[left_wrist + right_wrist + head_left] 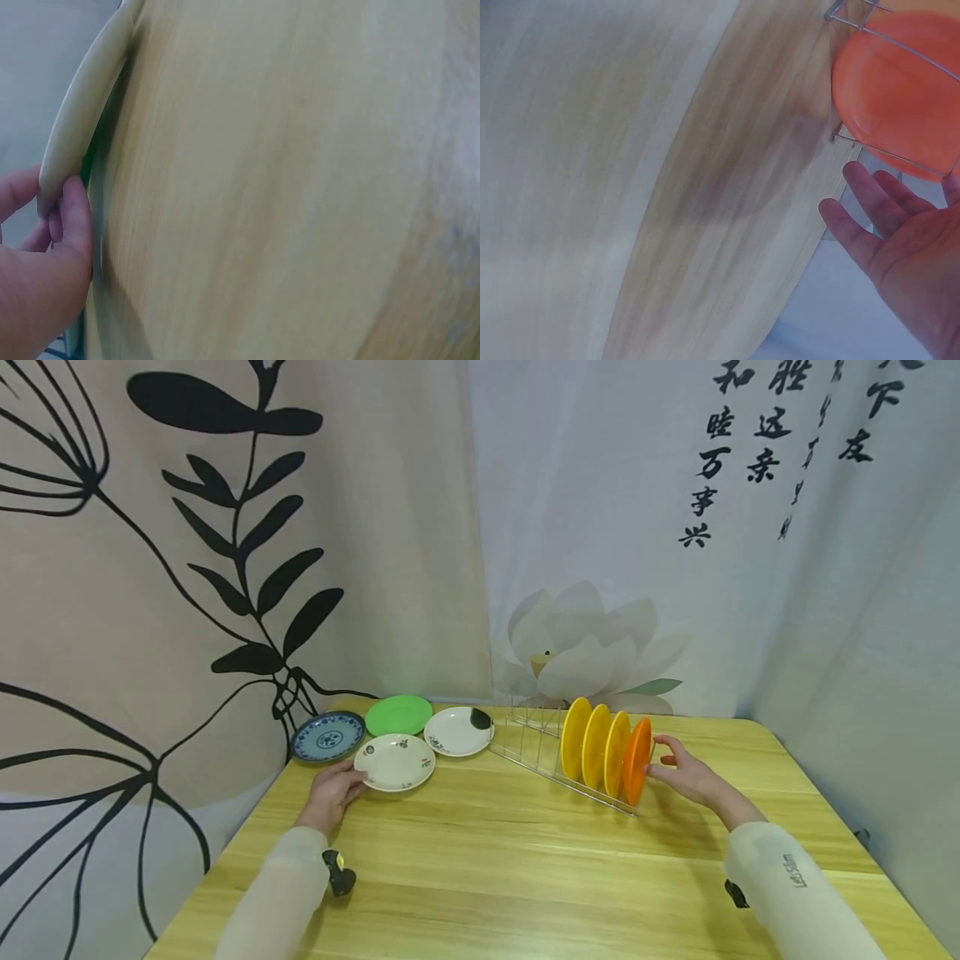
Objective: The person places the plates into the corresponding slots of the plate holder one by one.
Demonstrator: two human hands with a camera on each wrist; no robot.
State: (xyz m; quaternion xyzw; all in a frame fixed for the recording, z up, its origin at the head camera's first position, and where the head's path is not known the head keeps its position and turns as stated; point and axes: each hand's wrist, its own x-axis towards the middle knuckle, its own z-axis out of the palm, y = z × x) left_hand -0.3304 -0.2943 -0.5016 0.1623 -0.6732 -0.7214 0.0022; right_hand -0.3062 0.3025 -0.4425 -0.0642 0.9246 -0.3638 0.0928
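Note:
My left hand (331, 793) pinches the near-left rim of a white plate (394, 762) with small floral prints. In the left wrist view the thumb and fingers sit on either side of the plate's edge (79, 112). My right hand (693, 777) is at the right end of a wire dish rack (536, 766), fingers spread and loosely bent. One fingertip is at the rack's end wire in the right wrist view, beside an orange plate (900, 97); whether it touches cannot be told. Three yellow plates (575, 739) stand upright left of the orange one.
A blue patterned plate (328, 737), a green plate (398, 715) and a white plate with a black patch (457, 739) lie behind and around the floral plate. All are on a wooden table (480, 877). Printed curtains (405, 527) hang behind it.

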